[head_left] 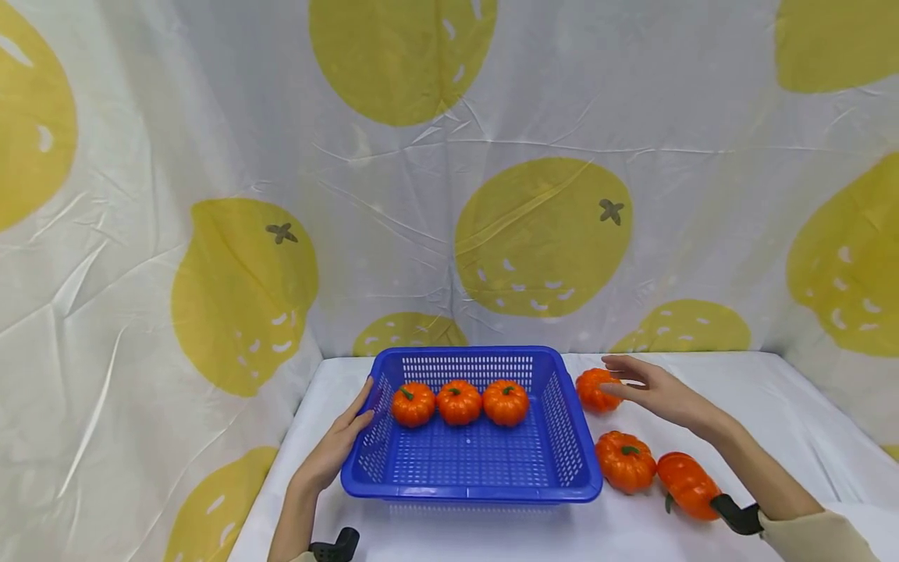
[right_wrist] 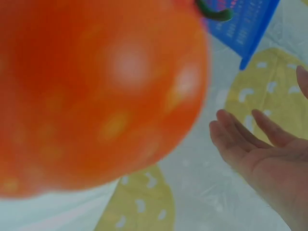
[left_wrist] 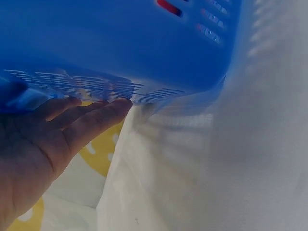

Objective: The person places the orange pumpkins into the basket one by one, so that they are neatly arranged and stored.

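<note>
A blue plastic basket with mesh walls holds three small orange pumpkins, the left one, the middle one and the right one, in a row. Along the basket's left side lies my left hand; in the left wrist view its extended fingers touch the blue wall. My right hand hovers by the far pumpkin outside the basket, fingers loosely extended and apart, holding nothing. A large, blurred orange pumpkin fills much of the right wrist view.
Nearer on the right, another pumpkin sits close to the basket, beside a tipped pumpkin near my right wrist. A white cloth covers the table. Lemon-print curtains stand behind and at both sides.
</note>
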Available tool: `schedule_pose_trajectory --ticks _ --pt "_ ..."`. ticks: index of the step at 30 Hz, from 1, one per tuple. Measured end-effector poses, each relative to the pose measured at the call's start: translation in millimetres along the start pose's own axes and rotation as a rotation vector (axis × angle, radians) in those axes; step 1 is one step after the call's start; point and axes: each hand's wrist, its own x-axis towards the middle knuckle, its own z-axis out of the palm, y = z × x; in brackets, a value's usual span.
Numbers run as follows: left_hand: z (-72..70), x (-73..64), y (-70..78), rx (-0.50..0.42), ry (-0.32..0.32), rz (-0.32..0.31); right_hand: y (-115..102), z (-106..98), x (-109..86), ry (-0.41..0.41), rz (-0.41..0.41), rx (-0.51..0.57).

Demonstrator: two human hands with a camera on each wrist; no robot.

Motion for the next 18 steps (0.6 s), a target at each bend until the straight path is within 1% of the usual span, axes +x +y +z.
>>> schedule_pose_trajectory --ticks 6,10,13,18 --pt "-0.9 0.5 -1.0 0.002 0.003 -0.012 22.7 -2.7 1.1 0.029 0.003 -0.041" --pt "-0.9 0.4 -1.9 -0.002 0.003 -0.006 36.4 -5.7 5.2 0.027 -0.006 -0.079" --pt "-0.4 0.8 -1.4 -0.011 -0.002 -0.003 44.1 -10.4 7.1 0.01 -0.004 -0.098" --pt "0.2 1.1 0.0 -0.018 -0.004 0.002 53.1 -18.9 9.2 -0.044 0.025 -0.118"
